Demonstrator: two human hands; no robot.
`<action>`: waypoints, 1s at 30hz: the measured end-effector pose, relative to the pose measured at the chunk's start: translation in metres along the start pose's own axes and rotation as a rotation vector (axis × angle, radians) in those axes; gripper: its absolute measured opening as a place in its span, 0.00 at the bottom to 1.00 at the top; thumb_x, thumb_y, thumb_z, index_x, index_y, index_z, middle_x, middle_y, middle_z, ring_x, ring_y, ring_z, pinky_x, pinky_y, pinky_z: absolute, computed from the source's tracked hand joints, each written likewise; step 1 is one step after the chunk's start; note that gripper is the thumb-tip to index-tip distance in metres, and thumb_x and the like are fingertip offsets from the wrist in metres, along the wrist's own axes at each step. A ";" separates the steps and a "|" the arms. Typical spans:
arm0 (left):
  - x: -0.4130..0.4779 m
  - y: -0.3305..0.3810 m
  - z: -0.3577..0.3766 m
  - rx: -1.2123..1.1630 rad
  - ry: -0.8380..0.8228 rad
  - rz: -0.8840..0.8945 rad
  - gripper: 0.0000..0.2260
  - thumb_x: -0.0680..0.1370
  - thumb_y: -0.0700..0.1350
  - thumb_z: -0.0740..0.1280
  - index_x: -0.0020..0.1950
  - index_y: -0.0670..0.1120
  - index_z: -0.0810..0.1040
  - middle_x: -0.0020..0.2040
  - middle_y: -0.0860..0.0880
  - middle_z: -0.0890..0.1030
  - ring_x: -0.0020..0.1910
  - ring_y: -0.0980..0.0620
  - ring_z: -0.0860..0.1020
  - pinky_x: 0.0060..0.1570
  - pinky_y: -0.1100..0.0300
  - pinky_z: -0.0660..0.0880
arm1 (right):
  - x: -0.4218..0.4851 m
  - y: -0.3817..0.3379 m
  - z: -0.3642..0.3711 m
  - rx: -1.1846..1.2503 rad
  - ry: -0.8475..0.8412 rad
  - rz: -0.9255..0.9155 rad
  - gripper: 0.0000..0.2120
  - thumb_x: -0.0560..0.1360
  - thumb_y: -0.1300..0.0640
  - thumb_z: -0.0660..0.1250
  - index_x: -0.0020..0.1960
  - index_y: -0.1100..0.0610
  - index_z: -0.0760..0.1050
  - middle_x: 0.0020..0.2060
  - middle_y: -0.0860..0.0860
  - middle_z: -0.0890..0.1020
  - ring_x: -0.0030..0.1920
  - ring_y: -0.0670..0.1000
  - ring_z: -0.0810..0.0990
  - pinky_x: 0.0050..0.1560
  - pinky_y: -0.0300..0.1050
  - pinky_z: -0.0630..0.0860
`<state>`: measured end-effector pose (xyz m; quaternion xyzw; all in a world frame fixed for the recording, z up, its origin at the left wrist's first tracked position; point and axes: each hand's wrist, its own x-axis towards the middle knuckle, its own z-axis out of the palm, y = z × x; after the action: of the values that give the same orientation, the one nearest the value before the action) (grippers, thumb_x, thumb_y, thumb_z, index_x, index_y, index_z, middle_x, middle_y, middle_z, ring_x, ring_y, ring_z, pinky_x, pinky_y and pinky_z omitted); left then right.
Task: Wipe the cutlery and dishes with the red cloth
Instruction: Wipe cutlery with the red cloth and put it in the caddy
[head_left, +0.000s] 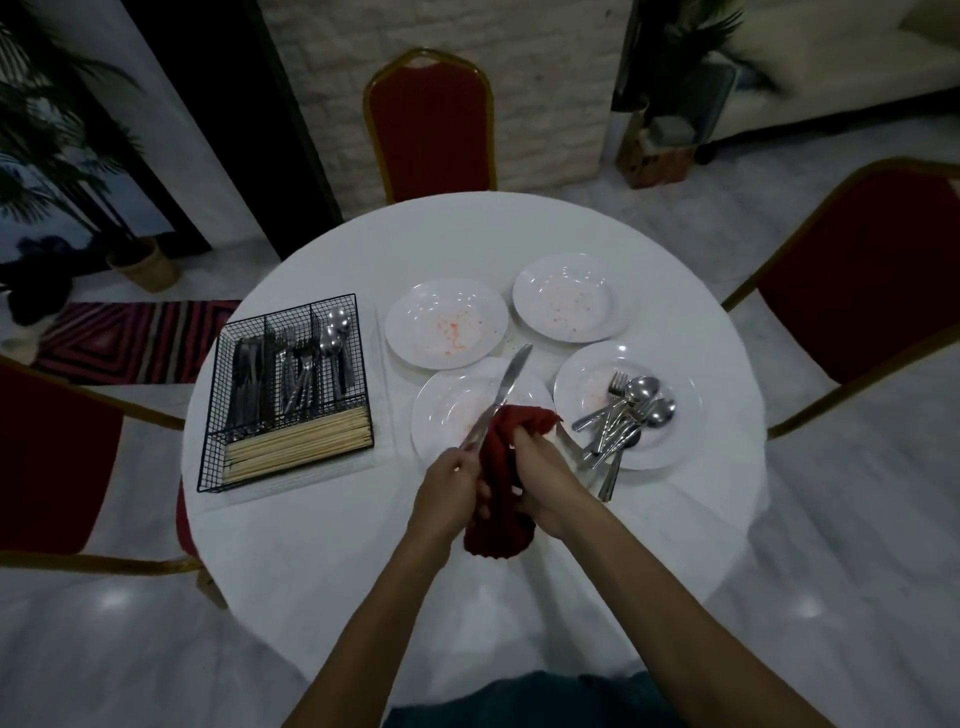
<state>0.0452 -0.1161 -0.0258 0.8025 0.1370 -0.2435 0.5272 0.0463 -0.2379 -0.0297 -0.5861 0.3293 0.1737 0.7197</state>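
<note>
My left hand (451, 480) grips the handle of a table knife (506, 387), whose blade points up and away over a white plate (447, 410). My right hand (540, 480) holds the red cloth (504, 467) bunched against the knife's lower part; the cloth hangs down between both hands. Two stained white plates (447, 325) (566, 297) lie farther back. A fourth plate (675, 415) on the right carries a pile of spoons and forks (626, 415).
A black wire caddy (288, 395) with cutlery and chopsticks stands on the left of the round white table (322, 545). Red chairs stand behind (428, 124), at the right (862, 291) and at the left (47, 457).
</note>
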 end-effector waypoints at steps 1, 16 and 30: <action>-0.006 0.002 0.010 0.037 -0.003 0.013 0.12 0.85 0.46 0.57 0.45 0.44 0.74 0.33 0.48 0.79 0.31 0.52 0.77 0.35 0.58 0.74 | -0.001 -0.001 0.004 -0.008 -0.013 -0.014 0.15 0.83 0.49 0.59 0.55 0.55 0.81 0.42 0.53 0.87 0.39 0.52 0.84 0.37 0.43 0.79; -0.068 0.011 -0.022 -0.013 -0.297 0.055 0.12 0.86 0.43 0.57 0.45 0.41 0.74 0.30 0.46 0.76 0.27 0.52 0.72 0.32 0.59 0.71 | 0.016 -0.039 -0.017 0.298 0.146 -0.086 0.09 0.84 0.55 0.62 0.51 0.59 0.78 0.49 0.60 0.85 0.50 0.59 0.84 0.59 0.56 0.80; -0.071 0.026 -0.022 0.006 -0.139 0.157 0.15 0.86 0.47 0.57 0.43 0.43 0.73 0.29 0.47 0.76 0.27 0.52 0.73 0.33 0.58 0.70 | -0.022 -0.029 0.011 0.022 0.008 -0.314 0.10 0.82 0.55 0.61 0.48 0.54 0.80 0.36 0.49 0.85 0.40 0.49 0.82 0.43 0.43 0.77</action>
<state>0.0033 -0.1040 0.0396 0.7934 0.0359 -0.2569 0.5506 0.0513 -0.2315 0.0073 -0.6230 0.2382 0.0531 0.7432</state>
